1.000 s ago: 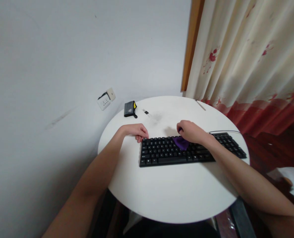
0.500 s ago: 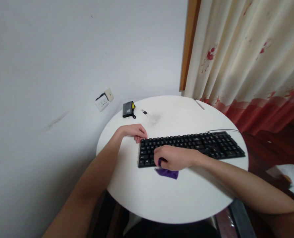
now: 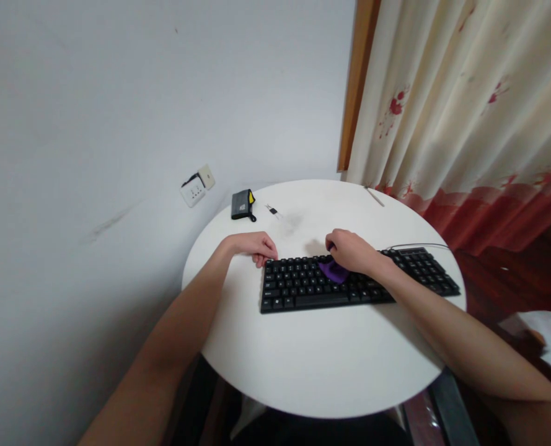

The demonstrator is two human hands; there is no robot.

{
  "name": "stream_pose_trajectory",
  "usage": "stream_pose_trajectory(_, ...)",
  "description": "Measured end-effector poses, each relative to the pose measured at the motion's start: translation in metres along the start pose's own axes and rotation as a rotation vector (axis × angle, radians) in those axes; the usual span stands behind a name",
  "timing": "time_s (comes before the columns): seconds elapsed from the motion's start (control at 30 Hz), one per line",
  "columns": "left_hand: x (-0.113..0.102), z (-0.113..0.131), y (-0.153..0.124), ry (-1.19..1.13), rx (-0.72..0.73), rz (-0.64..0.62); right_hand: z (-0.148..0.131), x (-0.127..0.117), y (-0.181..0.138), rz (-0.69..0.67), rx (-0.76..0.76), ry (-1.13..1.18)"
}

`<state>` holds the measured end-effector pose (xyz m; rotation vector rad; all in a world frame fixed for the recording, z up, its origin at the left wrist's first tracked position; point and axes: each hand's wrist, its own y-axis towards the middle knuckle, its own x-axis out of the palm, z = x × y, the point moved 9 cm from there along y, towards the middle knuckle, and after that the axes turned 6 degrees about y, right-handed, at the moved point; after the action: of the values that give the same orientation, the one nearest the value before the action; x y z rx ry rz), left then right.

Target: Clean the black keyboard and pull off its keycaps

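A black keyboard (image 3: pixel 321 300) lies across the white round table, its keys facing up. At its far left corner, my left hand (image 3: pixel 256 245) is closed, with thumb and fingertips pressed on the corner edge. My right hand (image 3: pixel 352 251) grips a purple cloth (image 3: pixel 335 272) over the far edge of the keyboard, left of the number keys. Part of the cloth hangs down onto the keys, and the rest is hidden in the fist. The right wrist covers some of the keys.
Toward the back of the table (image 3: pixel 303 378) are a dark grey pouch (image 3: pixel 242 204) and a small black-and-white item (image 3: pixel 274 211). A thin stick (image 3: pixel 374 196) lies at the far right edge. A cable (image 3: pixel 419 244) runs behind the keyboard. Wall and curtain (image 3: pixel 424 124) stand behind.
My right hand has moved with the purple cloth from the keyboard's near edge to its far edge, slightly rightward. My left hand stays at the corner.
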<state>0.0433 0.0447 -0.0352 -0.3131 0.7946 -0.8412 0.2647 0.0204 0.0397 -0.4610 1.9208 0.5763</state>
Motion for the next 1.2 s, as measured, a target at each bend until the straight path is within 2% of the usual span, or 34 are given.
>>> stream_pose_trajectory(0.17, 0.000, 0.002, 0.000, 0.008, 0.003, 0.000, -0.045, 0.018, -0.014, -0.055, -0.085, 0.007)
stream_pose_trajectory(0.33, 0.000, 0.000, 0.000, 0.015, -0.018, 0.006, -0.111, 0.032, -0.038, -0.234, -0.407, 0.226)
stream_pose_trajectory(0.47, -0.001, -0.001, 0.000, 0.015, -0.010, 0.017, -0.137, 0.033, -0.055, -0.389, -0.600, 0.425)
stream_pose_trajectory(0.53, -0.001, -0.002, 0.001, 0.010, -0.003, 0.013, -0.138, 0.030, -0.055, -0.414, -0.630, 0.475)
stream_pose_trajectory(0.63, -0.001, -0.004, 0.002, -0.002, -0.001, 0.010, -0.122, 0.021, -0.044, -0.325, -0.572, 0.445)
stream_pose_trajectory(0.83, -0.002, -0.004, 0.003, -0.006, -0.005, 0.018, -0.043, -0.005, -0.008, -0.024, -0.187, 0.165)
stream_pose_trajectory(0.9, -0.002, -0.003, 0.003, -0.003, -0.003, 0.019, -0.022, -0.006, -0.002, 0.005, -0.094, 0.109)
stream_pose_trajectory(0.97, -0.002, -0.003, 0.002, -0.001, -0.007, 0.021, -0.013, -0.001, 0.000, -0.009, -0.060, 0.086)
stream_pose_trajectory(1.07, -0.002, -0.003, 0.002, 0.006, -0.009, 0.020, -0.028, 0.012, -0.004, -0.054, -0.127, 0.099)
stream_pose_trajectory(1.2, -0.002, -0.004, 0.003, 0.012, 0.008, 0.013, -0.084, 0.028, -0.024, -0.161, -0.365, 0.174)
